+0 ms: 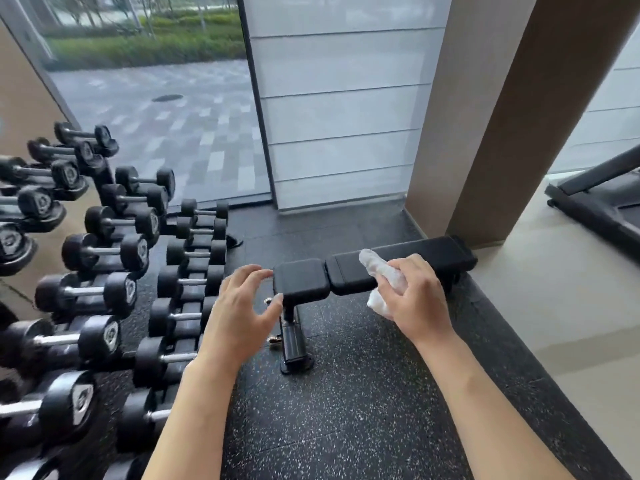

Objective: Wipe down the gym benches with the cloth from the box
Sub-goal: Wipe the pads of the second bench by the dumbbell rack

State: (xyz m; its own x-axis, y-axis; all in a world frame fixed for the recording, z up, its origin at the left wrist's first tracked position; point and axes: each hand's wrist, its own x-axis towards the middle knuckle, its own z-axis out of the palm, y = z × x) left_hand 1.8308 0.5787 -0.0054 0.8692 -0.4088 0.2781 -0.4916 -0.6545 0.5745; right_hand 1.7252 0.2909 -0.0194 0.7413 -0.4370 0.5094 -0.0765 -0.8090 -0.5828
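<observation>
Soft daylight comes in through the window [156, 109] and the translucent blind [339, 116], shadows are weak, the hands look slightly blurred, and straight lines bend near the edges.

1 bench [374, 271], centre of frame, with 2 black pads: 1 short seat pad [300, 279] and 1 long back pad [415, 258]. 1 white cloth [377, 271], centre right. 2 hands: left hand [242, 308], right hand [420, 296]. 1 dumbbell rack [194, 237] along the left side; dumbbells number well over a dozen, exact count unclear because mirror reflections at the far left duplicate them. 1 treadmill [599, 199], partly visible at the right edge. 1 brown pillar [502, 109], upper right.
</observation>
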